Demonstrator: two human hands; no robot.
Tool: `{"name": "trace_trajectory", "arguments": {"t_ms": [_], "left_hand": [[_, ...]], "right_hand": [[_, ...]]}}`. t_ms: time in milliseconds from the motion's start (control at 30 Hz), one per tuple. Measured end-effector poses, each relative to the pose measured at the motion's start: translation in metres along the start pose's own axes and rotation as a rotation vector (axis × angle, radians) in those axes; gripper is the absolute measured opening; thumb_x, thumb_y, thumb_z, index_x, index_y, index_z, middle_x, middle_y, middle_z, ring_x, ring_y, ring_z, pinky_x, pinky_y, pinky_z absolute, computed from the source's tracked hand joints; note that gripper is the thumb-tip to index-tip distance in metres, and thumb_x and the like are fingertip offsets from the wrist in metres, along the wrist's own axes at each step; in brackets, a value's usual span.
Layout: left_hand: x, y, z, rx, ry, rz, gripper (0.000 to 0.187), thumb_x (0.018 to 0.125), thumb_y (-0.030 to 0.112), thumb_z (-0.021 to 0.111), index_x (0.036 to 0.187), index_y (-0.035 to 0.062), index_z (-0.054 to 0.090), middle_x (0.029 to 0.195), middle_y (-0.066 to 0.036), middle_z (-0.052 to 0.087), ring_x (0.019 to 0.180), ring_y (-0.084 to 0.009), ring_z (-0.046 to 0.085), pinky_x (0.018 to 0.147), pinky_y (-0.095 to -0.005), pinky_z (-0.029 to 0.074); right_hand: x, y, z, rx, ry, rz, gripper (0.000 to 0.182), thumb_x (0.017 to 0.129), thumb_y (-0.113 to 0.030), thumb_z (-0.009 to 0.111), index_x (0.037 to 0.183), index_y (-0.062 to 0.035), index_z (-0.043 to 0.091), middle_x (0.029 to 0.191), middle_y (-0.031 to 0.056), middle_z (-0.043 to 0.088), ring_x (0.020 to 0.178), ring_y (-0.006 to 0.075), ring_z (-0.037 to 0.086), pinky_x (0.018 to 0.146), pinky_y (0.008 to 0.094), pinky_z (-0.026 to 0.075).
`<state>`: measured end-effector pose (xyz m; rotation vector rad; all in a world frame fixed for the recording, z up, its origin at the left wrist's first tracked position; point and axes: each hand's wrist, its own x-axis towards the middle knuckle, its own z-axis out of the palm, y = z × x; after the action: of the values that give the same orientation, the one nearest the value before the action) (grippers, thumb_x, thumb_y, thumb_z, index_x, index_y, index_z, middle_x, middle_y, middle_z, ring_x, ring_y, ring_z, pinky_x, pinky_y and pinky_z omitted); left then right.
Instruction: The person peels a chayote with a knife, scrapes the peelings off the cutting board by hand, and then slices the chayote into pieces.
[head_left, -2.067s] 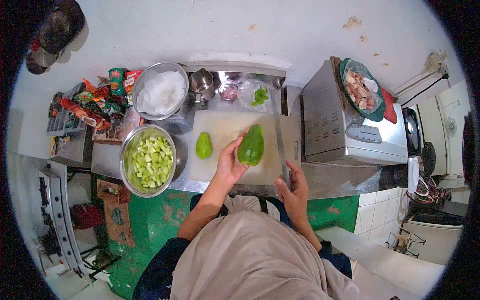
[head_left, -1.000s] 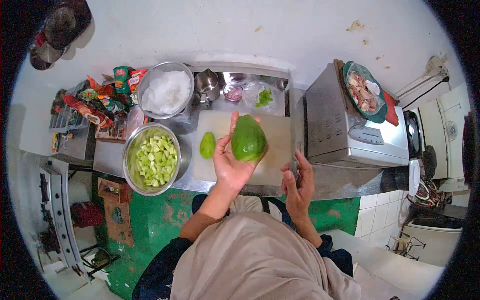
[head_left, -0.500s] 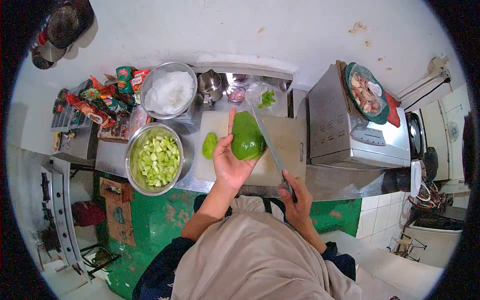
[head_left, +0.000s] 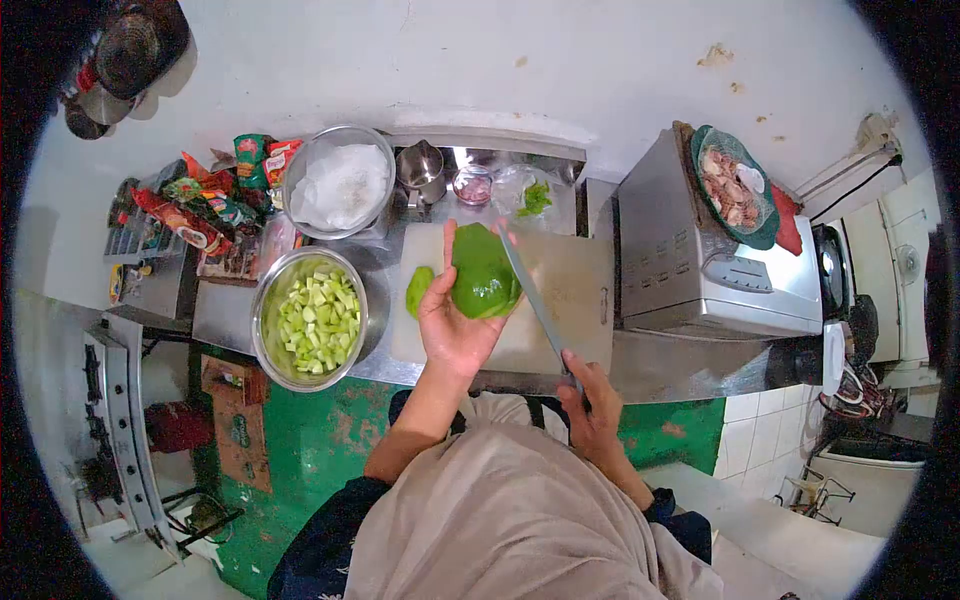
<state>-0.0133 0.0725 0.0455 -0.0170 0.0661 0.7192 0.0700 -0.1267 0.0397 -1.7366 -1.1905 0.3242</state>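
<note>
A large green fruit [head_left: 482, 272] rests in my left hand [head_left: 458, 335], with the fingers wrapped round its side and behind it. My right hand [head_left: 592, 405] grips the dark handle of a long knife [head_left: 540, 308]. The blade slants up and left, along the right side of the fruit. Both are held above a white cutting board [head_left: 560, 345]. On the board's left part lies a smaller green piece [head_left: 418, 290], partly hidden by my left hand. Left of the board is a metal bowl [head_left: 361, 345] of pale green chunks [head_left: 318, 318].
Behind stand a bowl with white plastic [head_left: 342, 185], a metal jug [head_left: 420, 170], a small bowl of reddish pieces [head_left: 472, 187] and green leaves [head_left: 536, 198]. Packets [head_left: 200, 205] lie at the left. A silver oven [head_left: 665, 250] on the right bears a covered basket of food [head_left: 735, 190].
My left hand has shifted slightly left with the fruit, which is turned a little. The knife has moved slightly left, and its blade still lies along the fruit's right side.
</note>
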Motion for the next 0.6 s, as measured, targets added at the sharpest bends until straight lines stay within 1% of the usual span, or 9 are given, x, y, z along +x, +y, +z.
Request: {"name": "trace_trajectory", "arguments": {"t_ms": [67,167,200,300,400,467,500,567,600], "left_hand": [[0.000,0.000,0.003,0.006,-0.019,-0.002,0.056,0.085,0.020,0.056,0.140,0.0247,0.043,0.147,-0.013,0.037,0.135,-0.0295,0.037,0.110,-0.0563,0.027],[-0.002,-0.001,0.002,-0.025,-0.019,-0.010,0.065,0.084,0.018,0.058,0.143,0.0344,0.036,0.143,-0.012,0.042,0.130,-0.0278,0.042,0.107,-0.0552,0.031],[-0.002,-0.001,0.002,-0.025,-0.008,-0.007,0.064,0.085,0.019,0.057,0.143,0.0344,0.036,0.141,-0.012,0.043,0.128,-0.0277,0.044,0.107,-0.0554,0.032],[-0.003,-0.001,0.003,-0.029,0.024,-0.014,0.061,0.086,0.022,0.054,0.143,0.0342,0.036,0.135,-0.012,0.049,0.124,-0.0274,0.047,0.105,-0.0560,0.033],[-0.005,0.000,0.005,-0.016,0.043,-0.029,0.056,0.089,0.025,0.050,0.143,0.0340,0.036,0.129,-0.012,0.053,0.121,-0.0273,0.050,0.104,-0.0568,0.034],[-0.004,-0.001,-0.002,0.027,0.044,-0.017,0.052,0.092,0.027,0.047,0.142,0.0343,0.037,0.125,-0.012,0.055,0.118,-0.0271,0.052,0.103,-0.0571,0.035],[-0.004,-0.001,-0.001,0.018,0.078,-0.014,0.049,0.093,0.029,0.046,0.141,0.0325,0.040,0.126,-0.013,0.055,0.118,-0.0282,0.052,0.102,-0.0567,0.035],[-0.004,-0.002,0.003,-0.001,0.144,-0.010,0.043,0.094,0.034,0.044,0.137,0.0288,0.046,0.127,-0.016,0.055,0.117,-0.0304,0.052,0.101,-0.0558,0.036],[-0.005,-0.002,0.004,0.021,0.154,-0.007,0.043,0.095,0.035,0.043,0.137,0.0287,0.046,0.127,-0.016,0.054,0.117,-0.0304,0.052,0.100,-0.0556,0.037]], "right_hand": [[0.001,-0.001,-0.002,-0.061,-0.012,-0.058,0.046,0.084,-0.008,0.066,0.129,-0.0087,0.056,0.089,0.0141,0.061,0.072,0.0285,0.061,0.061,0.0369,0.049],[0.000,0.000,-0.004,-0.135,-0.052,-0.145,0.048,0.081,-0.009,0.069,0.127,-0.0123,0.058,0.088,0.0119,0.061,0.071,0.0259,0.061,0.057,0.0358,0.050],[-0.002,0.001,-0.005,-0.157,-0.069,-0.173,0.048,0.080,-0.009,0.069,0.127,-0.0140,0.059,0.087,0.0111,0.061,0.070,0.0251,0.061,0.056,0.0354,0.051],[-0.004,-0.001,-0.011,-0.195,-0.121,-0.174,0.046,0.078,0.000,0.068,0.122,-0.0103,0.063,0.083,0.0103,0.060,0.066,0.0229,0.058,0.058,0.0305,0.047],[-0.006,0.001,-0.016,-0.248,-0.126,-0.184,0.045,0.078,0.000,0.068,0.122,-0.0109,0.063,0.083,0.0102,0.060,0.066,0.0223,0.058,0.057,0.0306,0.047],[-0.011,0.009,-0.018,-0.240,-0.127,-0.147,0.044,0.079,-0.001,0.068,0.121,-0.0108,0.063,0.082,0.0101,0.060,0.065,0.0217,0.058,0.056,0.0300,0.047],[-0.012,0.011,-0.018,-0.237,-0.126,-0.128,0.044,0.079,-0.001,0.068,0.121,-0.0107,0.064,0.082,0.0100,0.060,0.065,0.0215,0.058,0.056,0.0297,0.047],[-0.011,0.008,-0.017,-0.170,-0.061,-0.093,0.043,0.079,-0.001,0.068,0.121,-0.0103,0.064,0.082,0.0098,0.060,0.066,0.0209,0.058,0.057,0.0296,0.047],[-0.011,0.007,-0.016,-0.135,-0.029,-0.075,0.042,0.079,-0.002,0.068,0.121,-0.0101,0.064,0.082,0.0097,0.060,0.066,0.0206,0.057,0.057,0.0295,0.047]]}}
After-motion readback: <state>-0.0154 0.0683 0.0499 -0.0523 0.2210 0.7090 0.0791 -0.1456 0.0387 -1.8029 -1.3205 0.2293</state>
